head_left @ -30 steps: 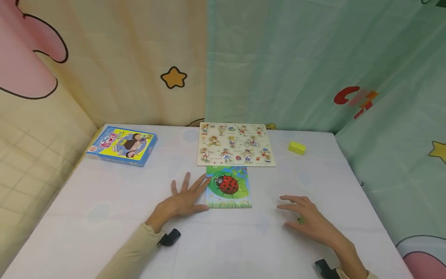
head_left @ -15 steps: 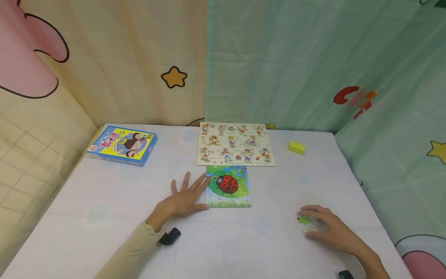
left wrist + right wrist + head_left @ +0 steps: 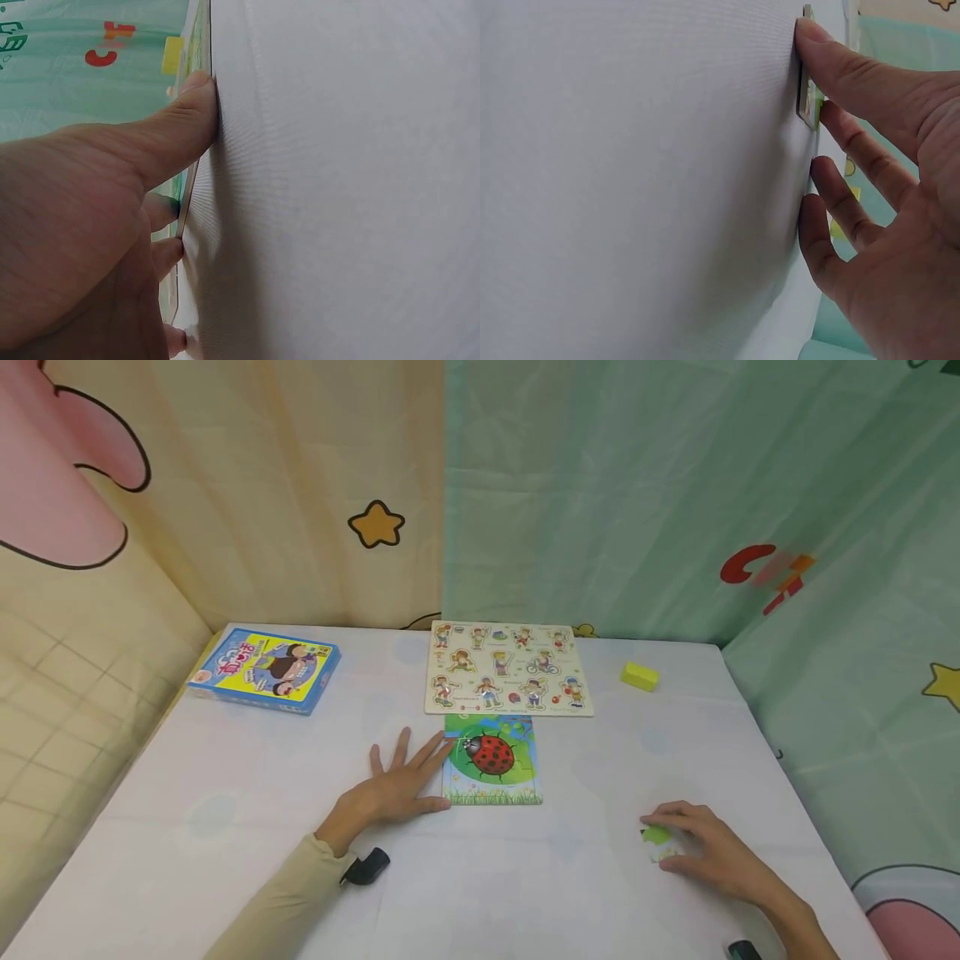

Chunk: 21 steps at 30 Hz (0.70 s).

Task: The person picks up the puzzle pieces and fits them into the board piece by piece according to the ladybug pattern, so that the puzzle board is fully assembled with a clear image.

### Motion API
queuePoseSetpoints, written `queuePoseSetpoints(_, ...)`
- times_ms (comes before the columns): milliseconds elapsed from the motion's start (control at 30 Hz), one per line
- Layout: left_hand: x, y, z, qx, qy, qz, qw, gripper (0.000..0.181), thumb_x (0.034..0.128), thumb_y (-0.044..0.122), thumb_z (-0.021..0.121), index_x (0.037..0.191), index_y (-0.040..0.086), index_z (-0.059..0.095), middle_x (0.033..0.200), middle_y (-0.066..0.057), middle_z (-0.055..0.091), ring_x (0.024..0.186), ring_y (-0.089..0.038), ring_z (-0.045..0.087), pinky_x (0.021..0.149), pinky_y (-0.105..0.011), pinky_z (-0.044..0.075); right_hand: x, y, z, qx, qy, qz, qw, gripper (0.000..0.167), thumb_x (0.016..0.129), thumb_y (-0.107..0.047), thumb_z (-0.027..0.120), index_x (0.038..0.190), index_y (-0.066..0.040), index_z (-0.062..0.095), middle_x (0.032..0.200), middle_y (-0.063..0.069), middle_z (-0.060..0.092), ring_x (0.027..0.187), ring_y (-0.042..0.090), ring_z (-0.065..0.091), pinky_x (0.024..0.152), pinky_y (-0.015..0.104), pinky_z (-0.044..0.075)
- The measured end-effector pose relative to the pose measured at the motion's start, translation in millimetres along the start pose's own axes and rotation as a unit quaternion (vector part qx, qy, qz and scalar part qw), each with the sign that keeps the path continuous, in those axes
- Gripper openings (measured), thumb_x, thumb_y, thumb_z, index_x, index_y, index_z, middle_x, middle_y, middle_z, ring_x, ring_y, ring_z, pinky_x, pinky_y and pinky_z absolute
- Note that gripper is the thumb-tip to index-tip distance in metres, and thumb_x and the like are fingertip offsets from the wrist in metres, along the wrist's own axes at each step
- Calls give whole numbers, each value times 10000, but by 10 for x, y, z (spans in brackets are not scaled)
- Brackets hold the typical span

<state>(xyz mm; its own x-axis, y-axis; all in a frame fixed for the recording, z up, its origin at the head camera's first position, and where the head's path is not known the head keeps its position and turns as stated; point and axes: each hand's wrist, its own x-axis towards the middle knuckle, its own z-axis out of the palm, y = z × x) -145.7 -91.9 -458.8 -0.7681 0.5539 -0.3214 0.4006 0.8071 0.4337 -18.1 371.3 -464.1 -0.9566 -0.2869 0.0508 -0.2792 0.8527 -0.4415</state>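
A ladybug picture puzzle (image 3: 491,760) lies flat at the middle of the table. My left hand (image 3: 393,793) rests beside it with spread, straight fingers, its thumb and fingertips touching the puzzle's left edge; the left wrist view shows the thumb (image 3: 187,112) against that edge. Off to the right, my right hand (image 3: 708,847) holds a small green and white puzzle piece (image 3: 657,842) between thumb and index finger, flat on the cloth. In the right wrist view the thumb (image 3: 847,71) meets one side of the piece, and the other fingers touch the table.
A cream board with figures of children (image 3: 510,668) lies just behind the ladybug puzzle, touching or nearly touching it. A blue and yellow box (image 3: 266,670) sits back left. A yellow block (image 3: 639,677) is back right. Patterned curtains (image 3: 600,493) hang behind the white-clothed table.
My right hand has moved right and toward me, from above the small puzzle piece to a hold on its sides; it has stayed there over the last half second. My left hand has not moved.
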Motion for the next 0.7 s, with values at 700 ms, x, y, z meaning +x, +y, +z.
queuePoseSetpoints(700, -3, 10, -9, -126, 15, -10, 9999, 894, 939, 496, 640, 1625, 241, 126, 1708, -22, -9, 1499, -514, -151, 1061, -823, -86, 229, -90, 12, 453, -31, -810, 9957, 469, 837, -117, 797, 1272, -151, 626, 1271, 16, 583, 1116, 26, 544, 831, 161, 513)
